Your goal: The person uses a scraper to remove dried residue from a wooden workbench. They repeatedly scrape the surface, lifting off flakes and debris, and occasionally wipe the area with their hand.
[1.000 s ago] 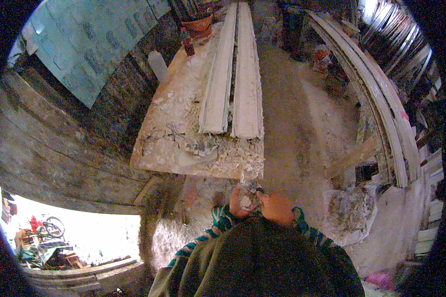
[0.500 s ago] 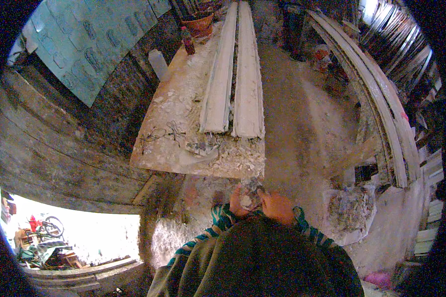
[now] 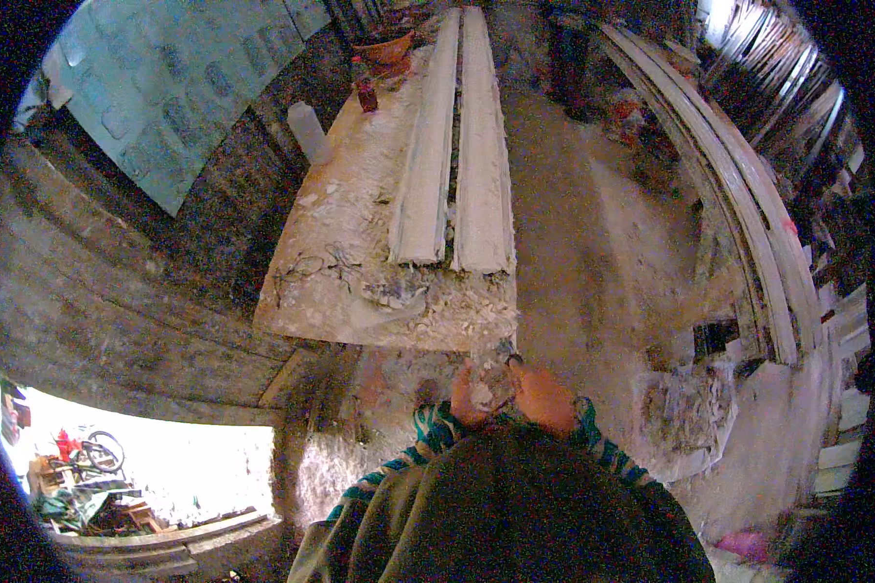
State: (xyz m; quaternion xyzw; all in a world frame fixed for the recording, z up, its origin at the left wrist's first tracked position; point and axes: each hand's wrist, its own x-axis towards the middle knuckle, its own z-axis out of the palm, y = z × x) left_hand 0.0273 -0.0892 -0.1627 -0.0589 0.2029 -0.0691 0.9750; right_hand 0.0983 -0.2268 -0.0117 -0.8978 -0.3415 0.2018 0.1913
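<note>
Overhead, biggest thing is the long workbench, top caked w/ pale plaster crumbs and debris, running away from the person. Two long white moulded strips lie side by side along it, near ends squared off just short of the near edge. Left of bench: dark plank wall w/ a pale teal sheet hung on it. Right side: more long white strips stacked in a curve on the dirt floor. A lumpy plaster-crusted block sits right of the person. Far end of bench: an orange-brown bowl, a small dark bottle, a white plastic bottle. Smallest: both hands meet close to the body, just below the near bench edge. Left hand is curled round a small whitish lump; right hand is pressed against it, fingers bent in at the top. Can't tell what the lump is — too small, blurred.
</note>
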